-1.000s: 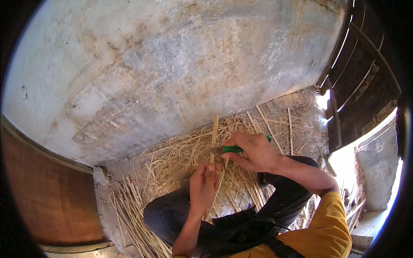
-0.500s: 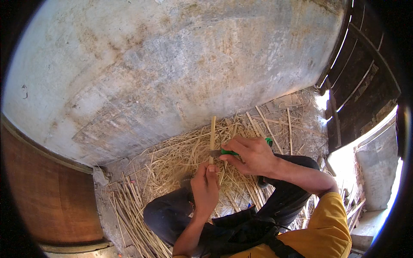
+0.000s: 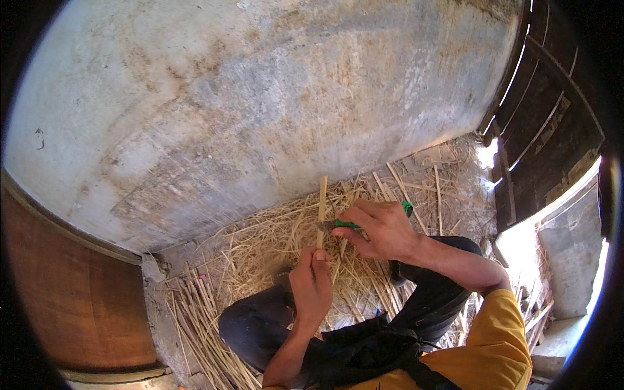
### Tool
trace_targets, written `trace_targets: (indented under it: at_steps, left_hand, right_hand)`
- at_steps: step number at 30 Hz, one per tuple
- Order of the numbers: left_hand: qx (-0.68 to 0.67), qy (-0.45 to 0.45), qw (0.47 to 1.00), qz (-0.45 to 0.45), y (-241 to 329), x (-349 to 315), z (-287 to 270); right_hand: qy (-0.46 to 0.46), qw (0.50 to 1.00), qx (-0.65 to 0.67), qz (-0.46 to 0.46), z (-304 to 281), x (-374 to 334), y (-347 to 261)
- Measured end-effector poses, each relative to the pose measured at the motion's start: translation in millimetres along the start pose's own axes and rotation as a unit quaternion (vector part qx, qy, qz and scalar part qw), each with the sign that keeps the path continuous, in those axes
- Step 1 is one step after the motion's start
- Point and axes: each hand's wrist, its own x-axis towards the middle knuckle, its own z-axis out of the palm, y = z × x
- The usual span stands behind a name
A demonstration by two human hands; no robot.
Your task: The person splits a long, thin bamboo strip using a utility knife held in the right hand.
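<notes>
My left hand pinches the lower end of a pale, narrow bamboo strip, which stands up from the fingers and points away from me. My right hand is closed around the green handle of a knife. Its short, dark blade lies across the strip, touching it a little above my left fingertips. The handle's far end sticks out past the right knuckles. Below both hands spreads a heap of curly shavings.
A bundle of long thin strips lies left of my bent knee. A stained plaster wall rises just beyond the shavings. To the left stands a brown wooden panel; dark planks stand at the right.
The knife and my right hand have shifted very slightly up along the strip. My left hand keeps its pinch in nearly the same place.
</notes>
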Motion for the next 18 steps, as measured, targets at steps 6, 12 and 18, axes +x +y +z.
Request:
trace_targets:
  at_steps: [6,12,18]
  left_hand:
    - [0.002,0.000,1.000,0.010,-2,2,-4]
    - [0.014,0.008,1.000,0.012,-4,2,-6]
    - [0.042,-0.024,0.998,0.042,4,-16,-2]
  right_hand:
    - [-0.002,1.000,0.008,-0.003,-2,6,1]
    - [-0.033,0.999,0.011,0.021,2,7,2]
    - [0.069,0.988,-0.003,0.139,-25,33,54]
